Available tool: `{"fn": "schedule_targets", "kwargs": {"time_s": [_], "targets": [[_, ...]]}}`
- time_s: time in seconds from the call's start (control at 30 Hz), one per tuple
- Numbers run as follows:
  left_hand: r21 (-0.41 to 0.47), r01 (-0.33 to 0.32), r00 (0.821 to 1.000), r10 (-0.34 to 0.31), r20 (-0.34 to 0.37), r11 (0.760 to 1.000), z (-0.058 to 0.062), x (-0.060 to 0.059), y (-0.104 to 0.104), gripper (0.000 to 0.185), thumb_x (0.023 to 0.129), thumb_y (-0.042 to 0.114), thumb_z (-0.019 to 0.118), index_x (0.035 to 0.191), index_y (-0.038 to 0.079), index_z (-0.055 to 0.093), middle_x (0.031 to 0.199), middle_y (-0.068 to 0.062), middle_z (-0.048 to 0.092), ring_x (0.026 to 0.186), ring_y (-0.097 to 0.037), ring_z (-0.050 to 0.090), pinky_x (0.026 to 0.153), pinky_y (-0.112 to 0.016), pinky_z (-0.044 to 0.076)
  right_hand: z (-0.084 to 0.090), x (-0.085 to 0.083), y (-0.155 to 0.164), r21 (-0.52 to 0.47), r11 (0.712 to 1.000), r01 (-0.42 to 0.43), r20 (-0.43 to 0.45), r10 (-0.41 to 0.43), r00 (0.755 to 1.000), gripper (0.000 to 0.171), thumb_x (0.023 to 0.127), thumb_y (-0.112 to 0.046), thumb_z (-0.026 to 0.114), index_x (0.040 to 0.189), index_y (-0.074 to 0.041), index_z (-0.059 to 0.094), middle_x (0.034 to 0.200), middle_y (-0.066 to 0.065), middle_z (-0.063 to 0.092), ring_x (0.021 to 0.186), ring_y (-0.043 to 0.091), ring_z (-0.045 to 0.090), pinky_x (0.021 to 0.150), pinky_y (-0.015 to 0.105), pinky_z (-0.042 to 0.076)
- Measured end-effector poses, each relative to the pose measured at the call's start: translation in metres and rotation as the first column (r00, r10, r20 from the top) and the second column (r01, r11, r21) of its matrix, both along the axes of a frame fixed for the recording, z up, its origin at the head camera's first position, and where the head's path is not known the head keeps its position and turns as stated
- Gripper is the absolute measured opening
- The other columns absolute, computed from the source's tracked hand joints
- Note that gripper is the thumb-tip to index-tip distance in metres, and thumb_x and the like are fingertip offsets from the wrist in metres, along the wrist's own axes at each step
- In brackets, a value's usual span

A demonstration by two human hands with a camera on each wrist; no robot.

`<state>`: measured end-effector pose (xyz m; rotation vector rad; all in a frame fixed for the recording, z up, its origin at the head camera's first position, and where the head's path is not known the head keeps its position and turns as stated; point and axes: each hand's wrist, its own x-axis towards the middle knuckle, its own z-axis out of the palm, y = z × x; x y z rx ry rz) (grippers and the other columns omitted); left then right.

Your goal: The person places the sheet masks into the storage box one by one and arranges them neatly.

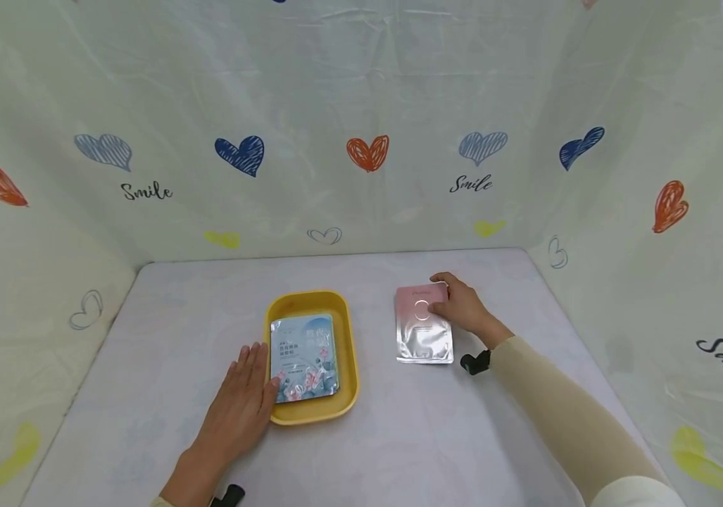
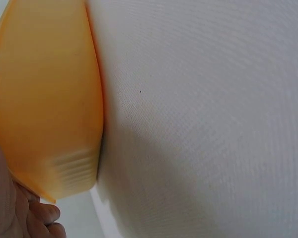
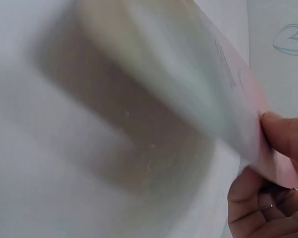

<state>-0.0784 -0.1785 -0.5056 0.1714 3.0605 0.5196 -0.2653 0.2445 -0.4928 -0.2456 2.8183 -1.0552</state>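
A yellow tray sits near the middle of the table, with a blue floral sheet mask packet lying in it. Along the tray's left side rests my left hand, fingers straight and the thumb over the rim. In the left wrist view, fingertips show beside the tray's outer wall. My right hand pinches the right edge of a pink and silver sheet mask packet. In the right wrist view this packet is tilted above the table, between thumb and fingers.
A white cloth covers the table. Behind it and at both sides hangs a pale curtain printed with hearts and the word Smile. Each wrist carries a small black camera, the right one just below the right hand.
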Motion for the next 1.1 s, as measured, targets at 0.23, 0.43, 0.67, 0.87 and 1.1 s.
{"fn": "schedule_targets", "kwargs": {"time_s": [0.23,0.43,0.67,0.87,1.1], "targets": [[0.004,-0.002,1.000,0.002,0.010,1.000,0.001,0.000,0.000,0.073,0.113,0.035,0.046,0.166,-0.005,0.016,0.173,-0.026,0.020,0.162,-0.045,0.014,0.130,-0.063,0.018,-0.007,0.006,-0.003,-0.111,0.991,0.077,0.018,-0.076,0.997,0.058,0.096,-0.011,0.074,0.147,-0.007,0.048,0.123,0.026,0.067,0.096,0.031,0.067,0.078,0.033,0.054],[0.012,-0.008,1.000,0.008,0.025,1.000,0.002,0.000,0.000,0.073,0.113,0.034,0.045,0.166,-0.005,0.016,0.173,-0.026,0.019,0.162,-0.044,0.013,0.130,-0.063,0.017,-0.010,0.008,-0.004,-0.332,0.932,0.147,0.194,-0.085,0.977,0.061,0.097,-0.007,0.073,0.151,-0.003,0.044,0.122,0.025,0.068,0.090,0.022,0.069,0.072,0.028,0.059],[0.011,-0.004,1.000,0.004,0.022,1.000,0.002,-0.001,0.000,0.073,0.113,0.035,0.045,0.166,-0.005,0.015,0.173,-0.026,0.019,0.162,-0.044,0.012,0.130,-0.063,0.018,-0.013,0.010,-0.001,-0.422,0.897,0.131,0.326,0.015,0.945,0.057,0.094,0.003,0.068,0.146,-0.007,0.046,0.122,0.021,0.068,0.080,0.020,0.068,0.064,0.030,0.059],[0.010,-0.006,1.000,0.005,0.023,1.000,0.002,0.000,0.000,0.073,0.113,0.035,0.045,0.166,-0.005,0.015,0.173,-0.026,0.020,0.162,-0.044,0.013,0.130,-0.063,0.018,-0.016,0.013,0.000,-0.389,0.912,0.132,0.346,0.011,0.938,0.046,0.097,-0.001,0.070,0.139,-0.004,0.051,0.126,0.022,0.067,0.086,0.021,0.068,0.070,0.030,0.060],[0.018,-0.012,0.999,0.011,0.040,1.000,0.001,0.000,0.001,0.073,0.113,0.037,0.042,0.167,-0.005,0.014,0.174,-0.026,0.018,0.162,-0.045,0.011,0.130,-0.063,0.017,-0.015,0.016,0.002,-0.429,0.891,0.147,0.358,0.018,0.934,0.053,0.096,0.004,0.068,0.144,-0.003,0.047,0.139,0.024,0.064,0.092,0.023,0.068,0.074,0.032,0.062]]}}
